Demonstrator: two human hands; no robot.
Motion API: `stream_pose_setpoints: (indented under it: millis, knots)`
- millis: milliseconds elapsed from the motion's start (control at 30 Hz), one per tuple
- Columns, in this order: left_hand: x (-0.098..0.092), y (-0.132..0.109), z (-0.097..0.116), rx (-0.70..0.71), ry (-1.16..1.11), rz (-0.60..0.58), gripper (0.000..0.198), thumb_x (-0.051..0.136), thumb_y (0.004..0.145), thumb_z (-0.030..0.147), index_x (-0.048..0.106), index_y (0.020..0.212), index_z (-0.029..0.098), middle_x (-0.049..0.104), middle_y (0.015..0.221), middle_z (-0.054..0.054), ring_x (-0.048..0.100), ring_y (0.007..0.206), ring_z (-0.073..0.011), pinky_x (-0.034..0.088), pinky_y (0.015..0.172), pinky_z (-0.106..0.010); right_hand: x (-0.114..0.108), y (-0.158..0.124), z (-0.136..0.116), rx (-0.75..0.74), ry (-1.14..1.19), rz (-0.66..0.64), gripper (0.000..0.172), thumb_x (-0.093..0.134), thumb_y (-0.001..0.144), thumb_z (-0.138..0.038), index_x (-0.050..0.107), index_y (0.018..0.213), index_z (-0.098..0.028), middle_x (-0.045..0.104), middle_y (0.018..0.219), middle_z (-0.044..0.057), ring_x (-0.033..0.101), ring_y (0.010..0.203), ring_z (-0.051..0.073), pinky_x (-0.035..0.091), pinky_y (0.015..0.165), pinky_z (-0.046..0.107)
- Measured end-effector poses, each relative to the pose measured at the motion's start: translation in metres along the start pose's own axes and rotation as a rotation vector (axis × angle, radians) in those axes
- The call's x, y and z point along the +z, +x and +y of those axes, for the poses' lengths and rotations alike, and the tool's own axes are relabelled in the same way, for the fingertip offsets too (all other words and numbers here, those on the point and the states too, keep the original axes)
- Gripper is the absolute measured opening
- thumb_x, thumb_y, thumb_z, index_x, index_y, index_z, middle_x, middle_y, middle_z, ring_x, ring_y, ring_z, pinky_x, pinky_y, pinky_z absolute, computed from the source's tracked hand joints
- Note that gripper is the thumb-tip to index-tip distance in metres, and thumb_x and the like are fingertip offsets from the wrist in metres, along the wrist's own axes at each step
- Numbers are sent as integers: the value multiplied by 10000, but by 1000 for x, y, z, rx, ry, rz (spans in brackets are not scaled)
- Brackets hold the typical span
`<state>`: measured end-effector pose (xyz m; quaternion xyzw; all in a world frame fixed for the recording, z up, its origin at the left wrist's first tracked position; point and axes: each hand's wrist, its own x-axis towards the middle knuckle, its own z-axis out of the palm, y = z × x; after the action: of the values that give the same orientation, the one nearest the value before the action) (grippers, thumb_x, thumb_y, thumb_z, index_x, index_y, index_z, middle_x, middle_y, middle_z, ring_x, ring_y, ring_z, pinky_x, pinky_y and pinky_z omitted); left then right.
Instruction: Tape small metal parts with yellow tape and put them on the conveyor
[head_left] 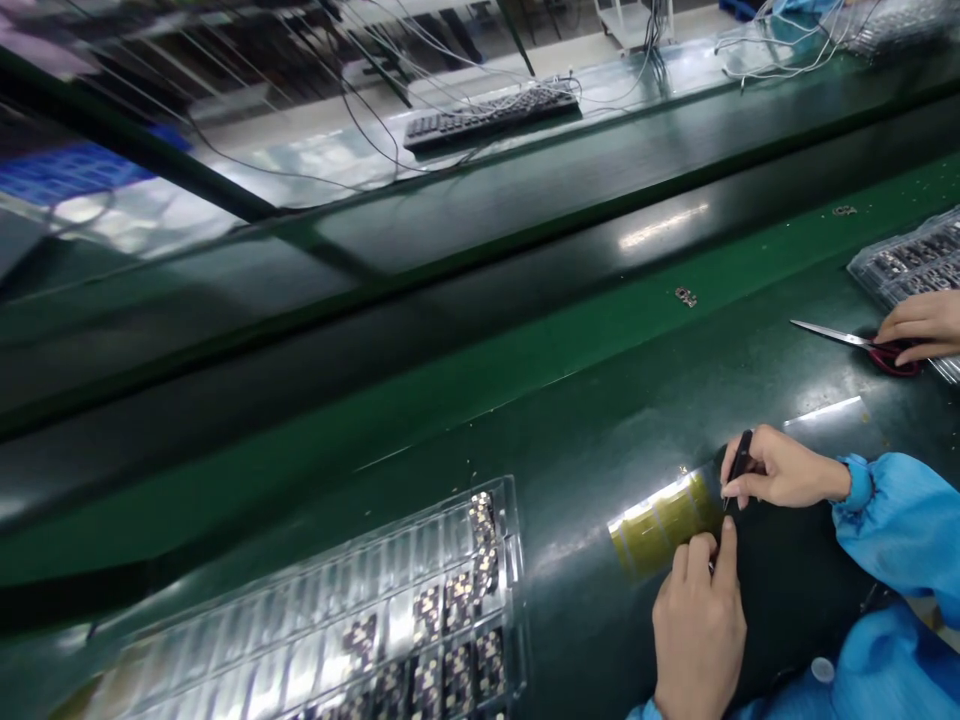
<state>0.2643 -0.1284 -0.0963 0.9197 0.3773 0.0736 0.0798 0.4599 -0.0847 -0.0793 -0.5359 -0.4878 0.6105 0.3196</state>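
Observation:
My right hand (780,470), in a blue sleeve, holds a thin black tweezers-like tool (738,462) with its tip down at the end of a yellowish strip of tape (660,522) on the dark green bench. My left hand (697,620) is just below it, thumb and forefinger pinched at the strip's near edge. Whether anything small lies between those fingertips I cannot tell.
A clear plastic tray (390,560) with several small circuit boards lies at the lower left. At the right edge another person's hand (924,326) rests on red-handled scissors (862,345) beside a second tray (911,262). A keyboard (491,113) and cables sit beyond the conveyor belt.

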Motion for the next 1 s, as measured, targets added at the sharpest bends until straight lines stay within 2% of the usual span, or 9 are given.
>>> stream_pose_setpoints:
  millis: [367,767,833,900,967,1000]
  knots:
    - [0,0,-1,-12,-2,-6,390,424,831,77,528,1192,181,513,832,-42,515,716,-156,455,534,-245,0,-1,6,9,154,18,241,683,701,-349,551,692,-148,537,500,-42,587,464,118,464,461,221]
    - [1,0,0,-23,-25,-23,388,456,822,70,546,1185,170,564,862,-57,536,723,-176,470,550,-274,-1,-2,3,21,205,29,250,703,685,-340,560,698,-135,559,485,-33,584,440,118,443,432,210]
    - [-1,1,-2,-47,-88,-22,393,452,823,71,549,1188,179,587,862,-60,547,733,-182,481,566,-279,-4,-2,1,2,225,74,247,696,696,-345,575,711,-130,579,481,-19,592,444,125,439,425,208]
    - [-6,-1,-8,-46,-255,20,386,443,833,78,557,1185,190,619,883,-63,566,763,-180,498,623,-282,-10,-1,-1,-45,245,174,244,691,708,-350,594,720,-126,604,484,-1,595,447,127,449,433,213]
    - [-13,-5,-19,-79,-489,134,364,446,844,102,578,1165,213,651,924,-60,590,813,-176,503,713,-281,-18,1,-1,-125,279,325,237,686,720,-352,616,721,-126,626,492,15,592,445,125,466,447,222]
    - [-17,-7,-26,-156,-602,217,343,465,846,131,592,1150,228,664,944,-53,600,832,-175,500,744,-277,-23,3,0,-174,304,411,230,684,725,-351,626,718,-128,634,495,18,587,440,123,468,449,222]
